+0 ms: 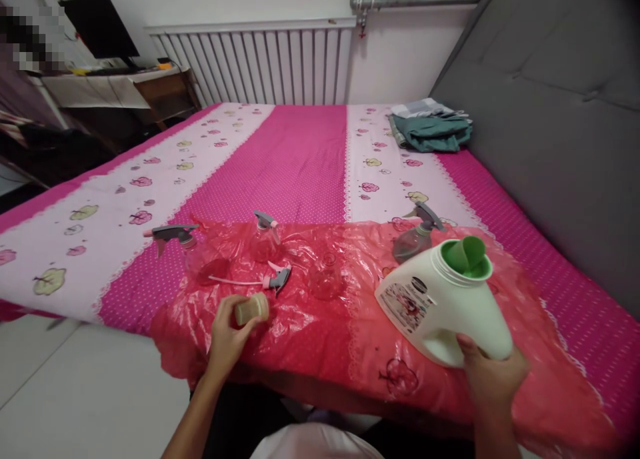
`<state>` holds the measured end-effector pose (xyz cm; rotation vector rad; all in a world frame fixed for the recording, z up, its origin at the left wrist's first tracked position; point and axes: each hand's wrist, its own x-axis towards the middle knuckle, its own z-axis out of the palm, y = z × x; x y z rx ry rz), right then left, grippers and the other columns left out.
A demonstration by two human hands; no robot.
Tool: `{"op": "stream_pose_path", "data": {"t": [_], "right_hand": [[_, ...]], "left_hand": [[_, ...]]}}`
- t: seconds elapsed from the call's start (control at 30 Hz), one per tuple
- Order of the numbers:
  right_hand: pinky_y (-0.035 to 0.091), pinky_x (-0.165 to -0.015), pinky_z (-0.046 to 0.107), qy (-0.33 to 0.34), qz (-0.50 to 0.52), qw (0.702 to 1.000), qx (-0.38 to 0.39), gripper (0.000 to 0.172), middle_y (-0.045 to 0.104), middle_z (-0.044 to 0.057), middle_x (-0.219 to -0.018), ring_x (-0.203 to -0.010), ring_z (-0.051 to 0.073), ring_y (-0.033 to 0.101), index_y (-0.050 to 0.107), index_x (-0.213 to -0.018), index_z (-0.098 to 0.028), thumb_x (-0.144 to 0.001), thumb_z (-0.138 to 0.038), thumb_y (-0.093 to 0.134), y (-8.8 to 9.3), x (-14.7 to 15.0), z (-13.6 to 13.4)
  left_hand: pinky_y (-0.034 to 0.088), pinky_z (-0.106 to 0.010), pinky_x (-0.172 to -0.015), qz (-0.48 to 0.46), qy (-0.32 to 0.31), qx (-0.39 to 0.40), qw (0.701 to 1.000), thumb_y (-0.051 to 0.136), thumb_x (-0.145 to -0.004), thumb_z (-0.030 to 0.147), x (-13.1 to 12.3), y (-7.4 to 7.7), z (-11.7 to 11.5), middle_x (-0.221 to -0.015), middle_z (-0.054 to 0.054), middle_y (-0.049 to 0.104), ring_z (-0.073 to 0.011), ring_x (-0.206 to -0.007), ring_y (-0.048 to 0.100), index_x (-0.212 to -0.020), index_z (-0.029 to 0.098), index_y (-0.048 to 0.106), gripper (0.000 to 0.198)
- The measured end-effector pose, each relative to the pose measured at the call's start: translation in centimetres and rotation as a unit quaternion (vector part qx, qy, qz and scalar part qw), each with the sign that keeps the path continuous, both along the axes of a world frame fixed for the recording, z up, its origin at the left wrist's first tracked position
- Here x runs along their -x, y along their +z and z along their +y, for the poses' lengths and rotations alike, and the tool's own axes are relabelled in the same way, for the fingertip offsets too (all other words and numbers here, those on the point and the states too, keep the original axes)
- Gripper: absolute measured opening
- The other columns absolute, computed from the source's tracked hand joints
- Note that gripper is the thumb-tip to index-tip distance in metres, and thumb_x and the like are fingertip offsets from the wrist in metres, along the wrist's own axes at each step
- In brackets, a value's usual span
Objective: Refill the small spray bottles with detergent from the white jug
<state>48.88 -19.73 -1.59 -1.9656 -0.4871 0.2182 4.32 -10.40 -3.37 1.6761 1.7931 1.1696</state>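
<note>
A pink-and-white bed [310,159] stretches back to a radiator [260,65]; a grey headboard [545,92] rises at the right, cut off by the frame, and the top left corner is pixelated. A red sheet [310,359] of plastic covers the near side. On it, the clear bottle [325,279] blends into the red, its outline hard to make out, and the jug [470,312] hides part of the grey bottle [407,245].

The left hand [230,332] reaches forward, thumb and fingers closed round a cap [253,309], just nearer than the loose sprayer [277,281]. The right hand [493,372] grips the jug by its handle side, thumb in front, the other fingers mostly hidden. The jug is over the sheet's right part; whether its base touches is unclear.

Between the hands a stretch of sheet runs to the near edge, where it droops above the person's lap.
</note>
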Motion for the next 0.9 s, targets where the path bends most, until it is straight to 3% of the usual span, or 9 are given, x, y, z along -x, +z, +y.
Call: {"op": "stream_pose_path", "data": {"t": [0.1, 0.2, 0.37, 0.53, 0.73, 0.8, 0.9], "right_hand": [[0.034, -0.048, 0.027, -0.002, 0.003, 1.000, 0.004, 0.079, 0.046, 0.005, -0.062, -0.057, 0.014, 0.042, 0.051, -0.064, -0.017, -0.032, -0.085, 0.077, -0.1, -0.2, 0.1], [0.034, -0.048, 0.027, -0.002, -0.001, 1.000, 0.009, 0.075, 0.047, 0.005, -0.063, -0.058, 0.015, 0.043, 0.052, -0.064, -0.017, -0.035, -0.081, 0.077, -0.5, -0.5, 0.1], [0.033, -0.048, 0.027, -0.001, -0.009, 1.000, 0.016, 0.071, 0.046, 0.005, -0.061, -0.057, 0.014, 0.042, 0.051, -0.063, -0.018, -0.035, -0.079, 0.076, -0.5, -0.4, 0.1], [0.035, -0.048, 0.028, -0.002, 0.009, 1.000, 0.017, 0.073, 0.046, 0.005, -0.061, -0.056, 0.014, 0.042, 0.051, -0.063, -0.017, -0.032, -0.079, 0.076, 0.0, -0.3, 0.1], [0.036, -0.050, 0.028, 0.003, -0.007, 1.000, 0.017, 0.070, 0.049, 0.006, -0.063, -0.057, 0.015, 0.044, 0.053, -0.065, -0.016, -0.037, -0.077, 0.076, -1.0, -1.0, -0.1], [0.036, -0.049, 0.028, 0.004, 0.001, 1.000, 0.017, 0.069, 0.050, 0.006, -0.063, -0.057, 0.015, 0.044, 0.055, -0.066, -0.015, -0.037, -0.074, 0.076, -1.2, -1.1, -0.2], [0.035, -0.048, 0.027, 0.003, 0.002, 1.000, 0.006, 0.067, 0.049, 0.006, -0.063, -0.057, 0.014, 0.043, 0.054, -0.066, -0.016, -0.037, -0.072, 0.077, -0.9, -0.8, -0.1]], "left_hand": [[0.056, -0.043, -0.101, -0.015, 0.015, -0.011, 1.000, 0.068, -0.083, 0.048, 0.7, 0.0, 0.0, -0.112, -0.007, 0.064, -0.0267, -0.109, 0.067, -0.111, 0.022, 0.055, 0.040], [0.057, -0.043, -0.101, -0.012, 0.024, -0.019, 0.999, 0.069, -0.080, 0.047, 1.6, 0.2, 0.3, -0.118, -0.007, 0.061, -0.0268, -0.112, 0.067, -0.117, 0.023, 0.052, 0.047], [0.050, -0.055, -0.111, 0.100, -0.023, 0.018, 0.995, 0.067, -0.076, 0.034, 2.8, 0.8, 0.9, -0.125, -0.011, 0.065, -0.0343, -0.121, 0.065, -0.128, 0.022, 0.056, 0.055], [0.050, -0.062, -0.107, 0.162, 0.025, 0.045, 0.985, 0.066, -0.078, 0.042, 3.4, 2.1, 1.0, -0.123, -0.013, 0.070, -0.0400, -0.119, 0.066, -0.135, 0.020, 0.054, 0.062], [0.059, -0.046, -0.097, 0.001, 0.064, 0.040, 0.997, 0.076, -0.074, 0.047, 2.7, 3.7, 2.5, -0.127, -0.013, 0.071, -0.0329, -0.117, 0.070, -0.140, 0.021, 0.054, 0.074], [0.059, -0.045, -0.096, -0.035, 0.085, 0.033, 0.995, 0.076, -0.076, 0.048, 2.1, 3.5, 3.7, -0.127, -0.014, 0.071, -0.0326, -0.116, 0.070, -0.143, 0.020, 0.053, 0.076], [0.057, -0.046, -0.103, -0.072, 0.081, 0.011, 0.994, 0.071, -0.085, 0.051, 1.3, 2.6, 5.3, -0.136, -0.016, 0.067, -0.0300, -0.118, 0.070, -0.158, 0.022, 0.036, 0.086]]}}
